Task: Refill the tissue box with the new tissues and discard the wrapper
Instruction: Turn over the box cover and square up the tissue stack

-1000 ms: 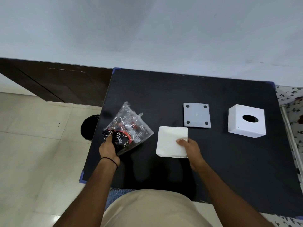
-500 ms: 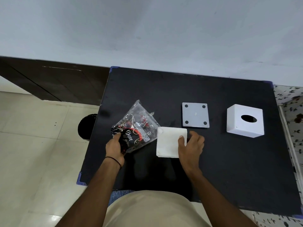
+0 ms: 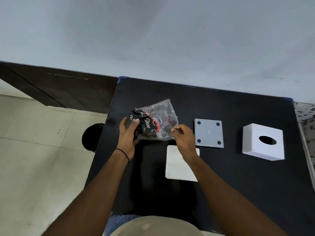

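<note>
Two hands hold the empty wrapper (image 3: 156,122) above the bench (image 3: 238,184): the left hand (image 3: 128,134) is closed around its dark printed end, and the right hand (image 3: 183,139) pinches the clear corner on the opposite side. To do this step well, I would crush the crinkly film into a tight ball between both hands, so it does not spring open, then carry it to the dark bin (image 3: 92,137) on the floor just left of the left hand. The wrapper is clear plastic with black, white and red print, slack and creased. The stack of tissues (image 3: 177,169) lies flat directly beneath the right wrist. Beyond the right hand sits the grey base plate (image 3: 208,132), and farther right the white box (image 3: 263,142), hole upward.
</note>
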